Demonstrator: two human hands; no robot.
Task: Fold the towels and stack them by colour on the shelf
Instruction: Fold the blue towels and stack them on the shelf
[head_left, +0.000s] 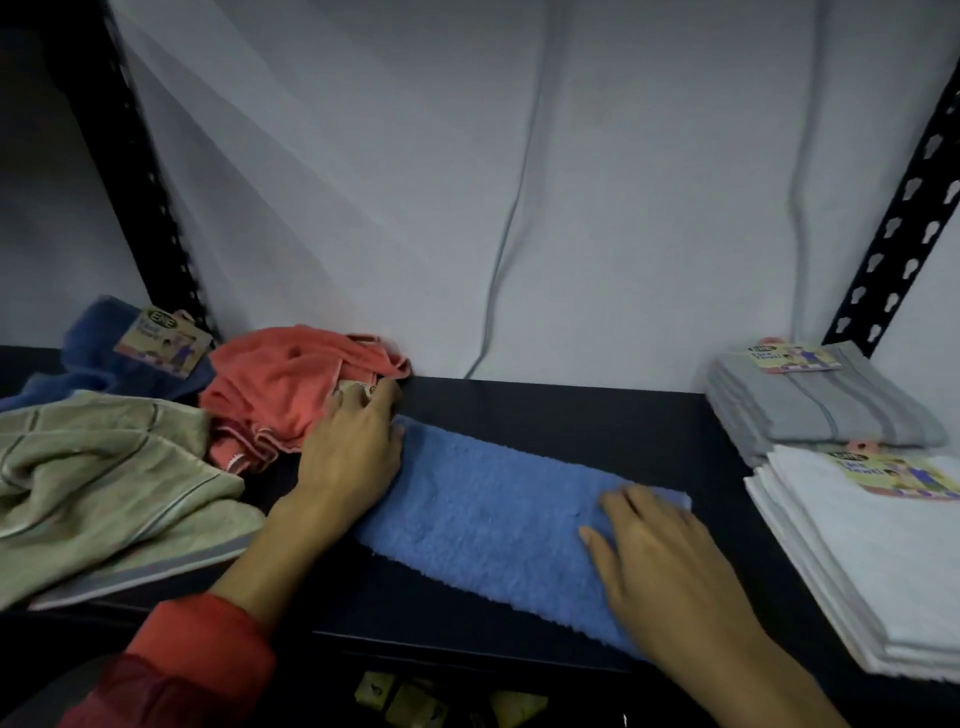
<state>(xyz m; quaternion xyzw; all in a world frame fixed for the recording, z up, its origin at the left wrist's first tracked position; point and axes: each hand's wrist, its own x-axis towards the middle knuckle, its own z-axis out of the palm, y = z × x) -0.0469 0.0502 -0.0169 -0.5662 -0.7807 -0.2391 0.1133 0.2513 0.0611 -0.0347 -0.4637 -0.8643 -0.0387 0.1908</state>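
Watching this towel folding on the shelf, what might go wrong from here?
The blue towel lies with its near end close to the shelf front edge; a careless fold might drag it off. The left hand rests right beside the crumpled coral towel, which could get caught up in the fold. The white stack sits close on the right, so a sweeping right hand might knock it askew.

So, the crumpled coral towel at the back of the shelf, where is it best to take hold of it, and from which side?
Judging by its pose, grip the coral towel at the loose scalloped hem hanging on its near side, coming from the front. That edge lies free, whereas the back is bunched against the wall and the olive towel crowds its left. The left hand already rests beside it.
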